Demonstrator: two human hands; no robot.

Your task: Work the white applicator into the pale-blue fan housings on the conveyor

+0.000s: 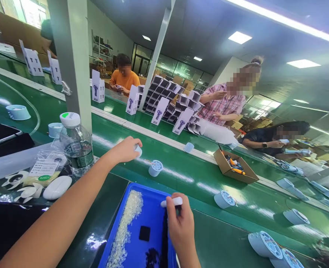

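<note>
While the right hand [181,225] pinches a small white stick [172,202] over the blue tray [153,208], the left hand [125,149] at eleven o'clock wraps round a white round part [138,150] on the green belt [187,175]. Farther, at twelve o'clock, white boxes [170,100] are stacked.

1. A grey pillar [72,56] stands just past my green bench [181,175].
2. Ceiling light panels [239,37] glow overhead.
3. Glass partitions [178,70] and a shelf rack [101,50] line the far wall.
</note>
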